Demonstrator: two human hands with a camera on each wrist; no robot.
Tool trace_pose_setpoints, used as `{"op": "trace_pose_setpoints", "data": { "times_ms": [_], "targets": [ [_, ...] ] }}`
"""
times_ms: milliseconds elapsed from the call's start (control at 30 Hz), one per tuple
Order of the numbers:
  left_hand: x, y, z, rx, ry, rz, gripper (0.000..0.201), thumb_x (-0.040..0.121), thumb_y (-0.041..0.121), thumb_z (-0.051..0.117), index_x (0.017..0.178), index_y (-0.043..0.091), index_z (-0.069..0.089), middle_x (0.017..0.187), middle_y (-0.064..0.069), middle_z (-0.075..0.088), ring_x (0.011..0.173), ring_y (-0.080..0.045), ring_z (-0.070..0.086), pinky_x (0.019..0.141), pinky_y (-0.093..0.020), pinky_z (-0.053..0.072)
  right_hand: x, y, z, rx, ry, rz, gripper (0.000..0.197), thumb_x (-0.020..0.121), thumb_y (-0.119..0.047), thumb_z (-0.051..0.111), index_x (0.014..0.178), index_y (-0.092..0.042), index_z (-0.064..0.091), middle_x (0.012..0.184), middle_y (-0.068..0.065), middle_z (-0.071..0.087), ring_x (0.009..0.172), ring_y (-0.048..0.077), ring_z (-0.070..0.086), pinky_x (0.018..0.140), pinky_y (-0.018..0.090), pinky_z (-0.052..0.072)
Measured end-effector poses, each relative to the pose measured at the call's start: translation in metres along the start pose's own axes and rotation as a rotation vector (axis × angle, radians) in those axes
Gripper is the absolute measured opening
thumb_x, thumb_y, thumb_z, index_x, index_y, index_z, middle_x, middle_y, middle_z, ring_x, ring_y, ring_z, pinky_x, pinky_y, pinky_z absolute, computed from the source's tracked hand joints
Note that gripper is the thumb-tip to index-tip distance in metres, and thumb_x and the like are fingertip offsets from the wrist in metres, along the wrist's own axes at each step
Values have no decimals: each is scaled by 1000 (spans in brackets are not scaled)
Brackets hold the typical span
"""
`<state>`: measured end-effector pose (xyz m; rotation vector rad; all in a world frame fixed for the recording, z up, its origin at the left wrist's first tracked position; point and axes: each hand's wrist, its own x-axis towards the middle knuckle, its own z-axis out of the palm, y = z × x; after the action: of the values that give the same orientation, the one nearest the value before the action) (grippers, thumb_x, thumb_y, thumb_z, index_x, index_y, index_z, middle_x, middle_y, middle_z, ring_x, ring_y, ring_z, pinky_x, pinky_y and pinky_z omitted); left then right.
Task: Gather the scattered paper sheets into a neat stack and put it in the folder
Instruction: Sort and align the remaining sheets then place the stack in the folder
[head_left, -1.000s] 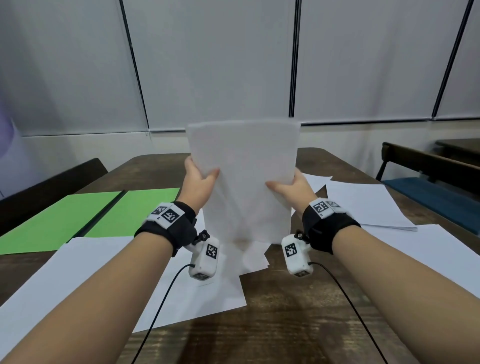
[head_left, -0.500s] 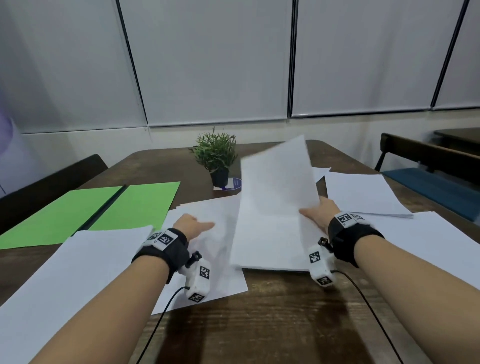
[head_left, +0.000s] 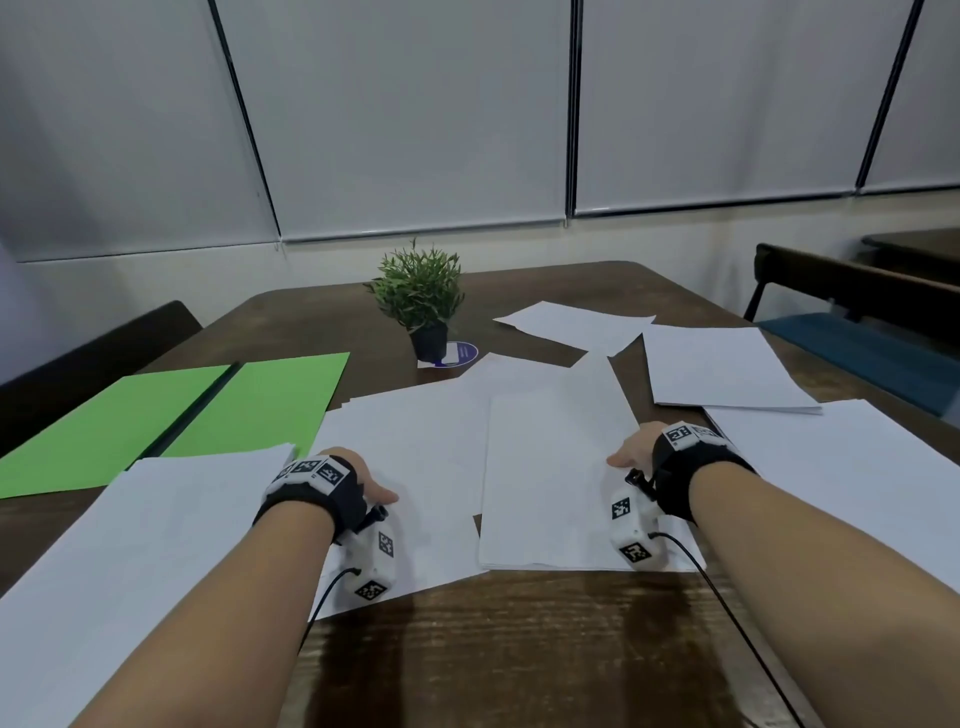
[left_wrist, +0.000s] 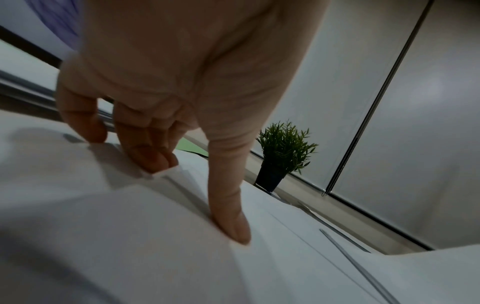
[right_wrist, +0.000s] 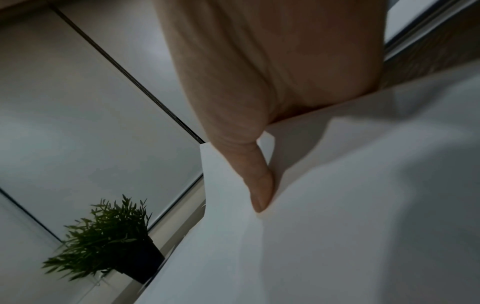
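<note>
A white paper stack (head_left: 550, 467) lies flat on the brown table (head_left: 519, 649), right of centre. My right hand (head_left: 628, 454) holds its right edge, thumb (right_wrist: 259, 185) on top and fingers hidden beneath the paper. My left hand (head_left: 371, 486) is on the overlapping loose sheets (head_left: 410, 441) left of the stack. There the thumb (left_wrist: 233, 226) presses down and the curled fingers (left_wrist: 153, 158) catch a sheet's edge. The open green folder (head_left: 182, 415) lies at the far left. More sheets lie at the near left (head_left: 130, 545), at the back (head_left: 576, 325) and at the right (head_left: 722, 369).
A small potted plant (head_left: 421, 301) stands at the back centre of the table, beside a round blue sticker (head_left: 460, 354). Another large sheet (head_left: 857, 467) lies under my right forearm. Dark chairs stand at the left (head_left: 78, 364) and right (head_left: 857, 312) of the table.
Both hands held the stack upright a second ago. The left hand let go and dropped to the loose sheets on the left. The right hand lowered the stack flat onto the table.
</note>
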<state>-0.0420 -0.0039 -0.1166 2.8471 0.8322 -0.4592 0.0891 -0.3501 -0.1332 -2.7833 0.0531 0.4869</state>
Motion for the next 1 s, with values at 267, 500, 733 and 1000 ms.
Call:
{"op": "trace_pose_setpoints", "data": {
  "times_ms": [267,500,733,1000],
  "targets": [
    [2,1,6,-4,67,2,68,80,65,58,113,5,64,118,-9,65,110,-23,59,95,-29,43,-4,-4,-4,-39,-25,26,54,97,-48,47,134,-10,52,140,8,51,128,25,49,105,31,39],
    [-1,-1,-1,-175,226,8,41,92,30,59,119,1,55,124,-14,59,116,-29,55,90,-30,44,20,3,4,-64,-27,-29,58,89,-57,52,131,-17,56,139,5,53,118,25,53,92,29,41],
    [-15,-5,-45,-493,574,83,27,94,10,48,117,-4,52,119,-27,58,110,-41,54,88,-40,43,1,9,5,314,-15,-13,47,91,-16,62,134,-2,49,137,13,50,126,32,49,58,22,38],
    [-36,-4,-123,-682,772,84,32,94,12,49,121,-5,50,123,-25,56,115,-39,53,91,-38,43,4,13,4,387,-89,17,59,94,-44,54,136,-3,49,129,12,54,102,29,54,85,34,44]
  ]
}}
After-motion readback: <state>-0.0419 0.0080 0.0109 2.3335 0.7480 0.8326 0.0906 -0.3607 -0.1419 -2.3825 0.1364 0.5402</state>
